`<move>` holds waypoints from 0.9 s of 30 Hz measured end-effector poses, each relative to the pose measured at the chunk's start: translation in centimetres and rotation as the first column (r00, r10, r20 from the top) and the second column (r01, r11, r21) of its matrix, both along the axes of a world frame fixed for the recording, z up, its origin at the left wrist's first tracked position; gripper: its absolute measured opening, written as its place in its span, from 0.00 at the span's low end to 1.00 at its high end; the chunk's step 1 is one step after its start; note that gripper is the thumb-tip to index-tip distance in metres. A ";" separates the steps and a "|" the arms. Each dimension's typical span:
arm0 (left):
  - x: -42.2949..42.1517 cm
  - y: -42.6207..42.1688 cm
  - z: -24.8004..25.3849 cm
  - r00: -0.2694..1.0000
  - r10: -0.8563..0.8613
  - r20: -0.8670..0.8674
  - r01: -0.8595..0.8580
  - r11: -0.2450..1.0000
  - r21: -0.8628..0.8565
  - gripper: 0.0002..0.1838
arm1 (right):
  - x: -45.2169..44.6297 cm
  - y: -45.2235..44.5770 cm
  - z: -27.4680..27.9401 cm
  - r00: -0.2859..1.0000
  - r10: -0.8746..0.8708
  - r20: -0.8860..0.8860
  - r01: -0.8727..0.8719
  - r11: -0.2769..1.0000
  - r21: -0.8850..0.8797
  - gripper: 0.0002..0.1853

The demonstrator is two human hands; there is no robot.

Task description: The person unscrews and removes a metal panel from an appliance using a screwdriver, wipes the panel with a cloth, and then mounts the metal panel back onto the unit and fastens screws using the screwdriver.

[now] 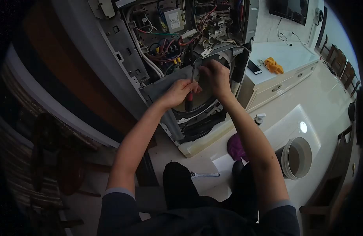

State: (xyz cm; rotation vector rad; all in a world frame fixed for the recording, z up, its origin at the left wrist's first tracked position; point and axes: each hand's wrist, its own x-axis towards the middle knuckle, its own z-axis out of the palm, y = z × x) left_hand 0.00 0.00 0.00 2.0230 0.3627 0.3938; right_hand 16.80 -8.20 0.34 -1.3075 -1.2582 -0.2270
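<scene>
A screwdriver (189,103) with a red and black handle hangs upright in my left hand (181,93), its shaft rising between my fingers. My right hand (216,76) is curled just to the right of it, at the rim of the round drum opening; what its fingers hold, if anything, is hidden. Both hands are in front of an opened appliance (154,88) with its metal frame exposed. Coloured wires (163,55), a silver box with a label (174,20) and circuit parts fill the space above my hands.
An adjustable wrench (205,175) lies on the floor near my knee. Beyond it are a purple cloth (236,147) and a bucket (296,158). A phone (255,67) and an orange cloth (273,65) rest on the white cabinet (283,52). A stool (71,171) stands at left.
</scene>
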 end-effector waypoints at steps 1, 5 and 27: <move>-0.1 -0.1 0.2 1.000 -0.003 0.006 0.003 1.000 0.007 0.20 | 0.3 -0.2 0.5 0.998 0.041 0.055 -0.041 0.999 -0.002 0.05; -0.2 0.1 0.2 1.000 -0.023 0.004 0.023 1.000 0.001 0.20 | 1.5 0.2 -0.2 0.975 0.141 0.171 -0.151 0.988 0.043 0.05; -0.1 -0.3 0.3 1.000 -0.016 0.008 0.016 1.000 0.024 0.19 | 0.8 0.0 -0.6 0.990 0.124 0.064 -0.128 0.990 0.058 0.07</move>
